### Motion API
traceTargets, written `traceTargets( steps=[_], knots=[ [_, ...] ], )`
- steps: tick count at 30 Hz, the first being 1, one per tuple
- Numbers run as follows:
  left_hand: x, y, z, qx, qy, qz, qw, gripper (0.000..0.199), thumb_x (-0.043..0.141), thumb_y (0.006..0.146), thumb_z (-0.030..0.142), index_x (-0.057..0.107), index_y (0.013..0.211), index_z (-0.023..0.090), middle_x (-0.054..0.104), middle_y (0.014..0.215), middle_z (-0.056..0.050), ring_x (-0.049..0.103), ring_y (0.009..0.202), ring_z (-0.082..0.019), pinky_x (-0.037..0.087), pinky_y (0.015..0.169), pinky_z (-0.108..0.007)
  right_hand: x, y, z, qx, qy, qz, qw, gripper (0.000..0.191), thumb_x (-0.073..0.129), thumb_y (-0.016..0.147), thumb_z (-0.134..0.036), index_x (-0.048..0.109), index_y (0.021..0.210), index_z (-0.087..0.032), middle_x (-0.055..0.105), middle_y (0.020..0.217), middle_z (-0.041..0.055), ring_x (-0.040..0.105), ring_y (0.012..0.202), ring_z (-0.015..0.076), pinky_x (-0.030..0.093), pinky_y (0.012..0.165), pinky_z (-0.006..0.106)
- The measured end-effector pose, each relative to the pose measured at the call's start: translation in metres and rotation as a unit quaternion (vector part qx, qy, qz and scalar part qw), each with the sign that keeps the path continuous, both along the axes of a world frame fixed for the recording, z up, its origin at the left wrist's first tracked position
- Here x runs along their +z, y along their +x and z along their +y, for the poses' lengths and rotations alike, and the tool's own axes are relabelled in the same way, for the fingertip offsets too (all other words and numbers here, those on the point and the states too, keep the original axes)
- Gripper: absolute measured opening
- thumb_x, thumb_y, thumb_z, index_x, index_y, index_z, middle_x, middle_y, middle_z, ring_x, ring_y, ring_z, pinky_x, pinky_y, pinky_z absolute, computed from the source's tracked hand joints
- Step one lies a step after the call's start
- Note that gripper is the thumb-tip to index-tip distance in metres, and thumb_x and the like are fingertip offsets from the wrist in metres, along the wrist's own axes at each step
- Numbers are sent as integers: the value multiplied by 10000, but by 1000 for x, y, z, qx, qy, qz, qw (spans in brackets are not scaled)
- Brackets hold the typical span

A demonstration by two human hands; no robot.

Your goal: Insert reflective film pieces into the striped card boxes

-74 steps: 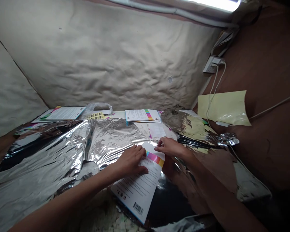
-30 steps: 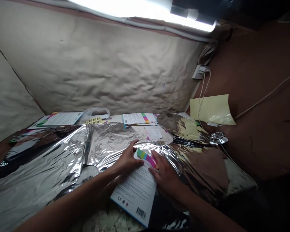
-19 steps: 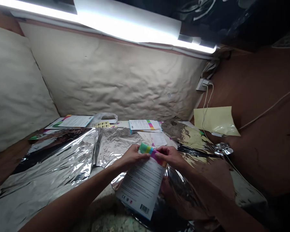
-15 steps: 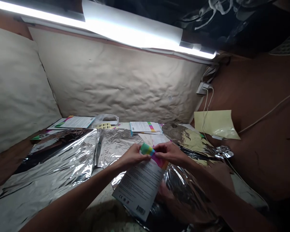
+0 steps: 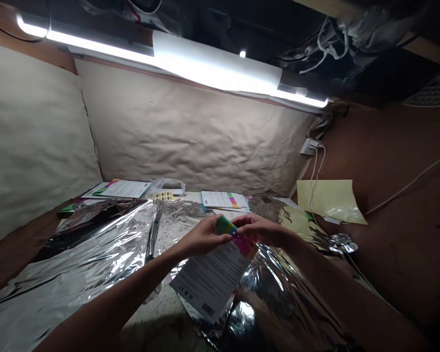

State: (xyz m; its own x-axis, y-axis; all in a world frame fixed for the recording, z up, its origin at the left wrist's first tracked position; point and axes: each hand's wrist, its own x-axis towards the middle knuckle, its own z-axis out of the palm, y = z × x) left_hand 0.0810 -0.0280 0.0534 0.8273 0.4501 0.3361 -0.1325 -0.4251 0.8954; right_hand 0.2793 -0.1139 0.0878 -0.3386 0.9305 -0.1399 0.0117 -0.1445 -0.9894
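A white printed packet (image 5: pixel 209 278) with small text, a barcode and a coloured band hangs tilted from my two hands. My left hand (image 5: pixel 205 238) pinches its upper left edge, beside the green end, which curls over. From the other side, my right hand (image 5: pixel 266 230) grips the same coloured end, its fingers close to the left thumb. Exactly what lies between the right fingertips is hidden. Beneath the packet spreads a shiny silver foil sheet (image 5: pixel 286 298), and a second foil sheet (image 5: pixel 106 254) covers the left of the table.
Similar printed packets (image 5: pixel 223 199) lie at the back, with more packets (image 5: pixel 126 188) at the back left. Near them are a yellow sticker sheet (image 5: pixel 162 196) and a clear plastic bag (image 5: pixel 168 185). Cables run from a wall socket (image 5: pixel 310 146) past yellow paper (image 5: pixel 326 200). A tube lamp (image 5: pixel 95 46) hangs above.
The camera view has shifted, so the scene sits slightly lower and further right. Both hands stay on the packet's coloured end, which now curls over a little differently; my right fingers have moved slightly.
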Motion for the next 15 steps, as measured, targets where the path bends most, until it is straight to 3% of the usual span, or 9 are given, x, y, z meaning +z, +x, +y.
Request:
traceTargets(
  steps=[3, 8, 11, 15],
  knots=[
    [4, -1, 3, -48, -18, -11, 999, 285, 729, 789, 364, 620, 909, 129, 593, 797, -14, 516, 698, -125, 391, 617, -221, -3, 3, -10, -27, -50, 77, 995, 306, 777, 781, -360, 720, 905, -86, 706, 832, 56, 633, 709, 114, 468, 688, 222],
    [13, -4, 1, -76, -30, -17, 997, 320, 763, 761, 385, 589, 844, 129, 504, 729, 26, 440, 649, -97, 336, 568, -204, -11, 2, -16, -70, -63, 105, 990, 338, 894, 641, -282, 728, 875, -103, 718, 783, 34, 655, 675, 108, 487, 664, 212],
    [15, -5, -1, -81, -49, -17, 995, 332, 765, 757, 408, 594, 834, 133, 523, 733, 23, 451, 649, -98, 346, 583, -207, -12, -2, -14, -85, -48, 98, 990, 327, 904, 617, -293, 727, 820, -108, 715, 749, 26, 644, 651, 99, 476, 641, 203],
    [7, -2, 3, -71, -91, -18, 993, 340, 770, 760, 398, 626, 901, 125, 595, 789, -14, 518, 694, -119, 389, 617, -211, -10, -8, -12, -159, 19, 44, 986, 357, 905, 587, -344, 737, 807, -119, 718, 736, 19, 628, 635, 107, 467, 637, 222]
  ],
)
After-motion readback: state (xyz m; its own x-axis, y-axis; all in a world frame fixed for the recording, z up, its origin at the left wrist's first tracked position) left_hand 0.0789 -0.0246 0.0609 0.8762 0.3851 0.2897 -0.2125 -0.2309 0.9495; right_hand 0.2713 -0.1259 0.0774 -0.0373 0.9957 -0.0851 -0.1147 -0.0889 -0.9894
